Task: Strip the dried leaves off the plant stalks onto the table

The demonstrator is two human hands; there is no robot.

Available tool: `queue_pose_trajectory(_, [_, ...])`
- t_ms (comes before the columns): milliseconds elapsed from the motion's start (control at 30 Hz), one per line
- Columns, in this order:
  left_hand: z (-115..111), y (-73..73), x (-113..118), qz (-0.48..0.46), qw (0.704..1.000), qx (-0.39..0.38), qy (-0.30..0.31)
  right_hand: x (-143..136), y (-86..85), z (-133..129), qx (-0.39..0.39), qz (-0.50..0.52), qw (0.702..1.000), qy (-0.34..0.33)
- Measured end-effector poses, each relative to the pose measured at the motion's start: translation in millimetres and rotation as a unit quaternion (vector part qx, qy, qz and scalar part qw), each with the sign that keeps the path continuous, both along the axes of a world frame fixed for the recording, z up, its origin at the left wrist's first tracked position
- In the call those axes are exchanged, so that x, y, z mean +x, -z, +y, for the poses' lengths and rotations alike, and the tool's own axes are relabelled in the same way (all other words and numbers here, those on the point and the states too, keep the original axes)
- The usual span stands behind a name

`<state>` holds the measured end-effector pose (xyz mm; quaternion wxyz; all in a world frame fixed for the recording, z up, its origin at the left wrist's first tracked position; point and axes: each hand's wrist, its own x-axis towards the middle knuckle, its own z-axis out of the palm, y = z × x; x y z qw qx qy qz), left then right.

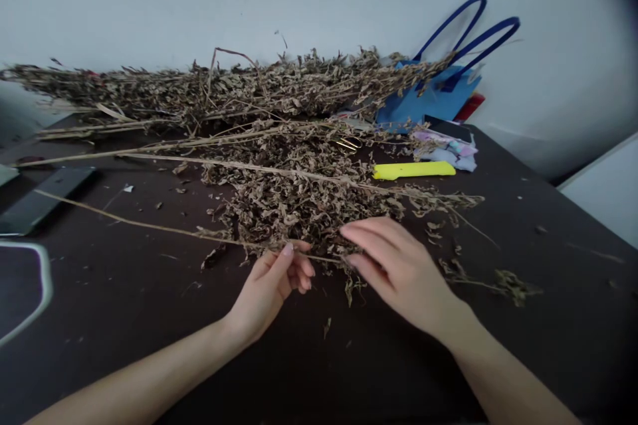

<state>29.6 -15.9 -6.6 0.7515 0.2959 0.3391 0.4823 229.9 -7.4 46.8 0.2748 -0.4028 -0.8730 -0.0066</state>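
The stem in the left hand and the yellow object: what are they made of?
The stem looks like dried plant matter: thin, matt, straw-brown. The yellow object is probably plastic, given its smooth, bright surface, though painted metal is possible.

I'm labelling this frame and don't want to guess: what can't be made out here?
All in the head view:
Right hand: blur at its fingertips leaves unclear whether they grip the thin stem.
Gold-coloured loops: dried leaves around them hide what they join.
Blue bag: dried stalks in front hide part of it.
White-rimmed object: cut off by the left edge.
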Motion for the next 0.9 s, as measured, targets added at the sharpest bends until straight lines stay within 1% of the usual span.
queue_pose_trajectory(67, [-2.4, 0.5, 1.5, 0.005, 1.0, 0.001, 0.01, -10.4, 12.5, -1.2, -0.023, -0.039, 0.999, -0.019])
queue_pose_trajectory(167, [-2.9, 2.1, 1.7, 0.02, 1.0, 0.007, 0.023, -16.6, 26.5, -0.9, -0.033, -0.083, 0.996, -0.014])
queue_pose_trajectory(300, [-2.3, 7.1, 1.3, 0.038, 0.998, 0.003, 0.041, -15.1, 35.4, 3.1, -0.06, -0.115, 0.992, -0.012])
queue_pose_trajectory(433, [-2.8, 9.3, 0.0, 0.062, 0.996, -0.001, 0.062, -6.4, 33.6, 10.6, -0.116, -0.114, 0.987, 0.0])
queue_pose_trajectory(600, [-1.8, 6.0, -2.5, 0.079, 0.994, 0.007, 0.079, 8.0, 24.0, 20.2, -0.186, -0.068, 0.98, 0.025])
queue_pose_trajectory(667, [-0.4, 4.5, -3.7, 0.081, 0.994, 0.012, 0.079, 12.3, 21.7, 22.4, -0.198, -0.049, 0.978, 0.031])
queue_pose_trajectory(767, [3.8, 1.9, -6.8, 0.086, 0.994, 0.018, 0.062, 17.3, 21.6, 24.9, -0.201, -0.038, 0.978, 0.041])
queue_pose_trajectory(900, [13.2, -4.2, -14.2, 0.086, 0.996, 0.025, 0.016, 22.4, 25.7, 30.0, -0.193, -0.017, 0.98, 0.053])
